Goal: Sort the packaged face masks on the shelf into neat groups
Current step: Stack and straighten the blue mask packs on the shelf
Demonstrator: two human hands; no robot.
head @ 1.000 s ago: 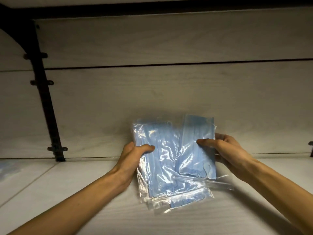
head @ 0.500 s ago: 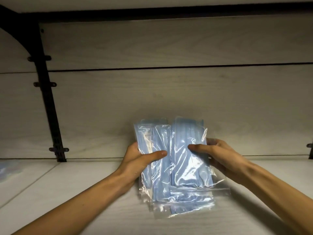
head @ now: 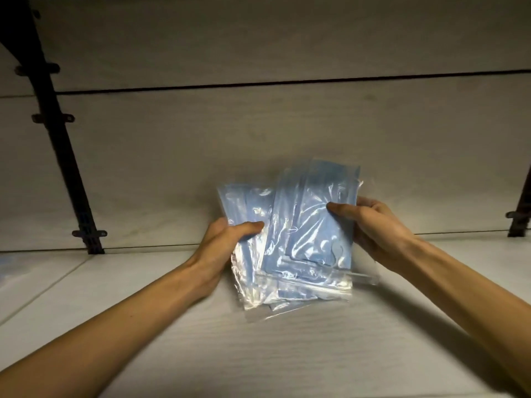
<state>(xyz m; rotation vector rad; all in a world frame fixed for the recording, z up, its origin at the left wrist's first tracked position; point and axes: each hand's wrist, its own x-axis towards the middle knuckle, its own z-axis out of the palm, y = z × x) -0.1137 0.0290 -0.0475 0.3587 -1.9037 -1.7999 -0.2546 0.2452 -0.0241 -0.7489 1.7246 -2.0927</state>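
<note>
A bundle of several packaged face masks (head: 298, 239), blue masks in clear plastic bags, stands upright on its lower edge on the pale shelf board (head: 258, 354). My left hand (head: 227, 248) grips the bundle's left side, thumb across the front. My right hand (head: 370, 228) holds the right side, thumb on the front pack. The packs are fanned: the right ones stick up higher than the left ones. The bags' clear zip ends spread out at the bottom.
A pale wood-grain back wall (head: 258, 153) rises just behind the bundle. A dark metal shelf upright (head: 60, 145) stands at the left and another upright (head: 520, 214) at the right edge. A bluish pack (head: 7, 268) lies at the far left.
The packs had been squeezed into a tighter stack half a second ago; now they are fanned apart again, the right packs raised and my right hand moved outward to the right.
</note>
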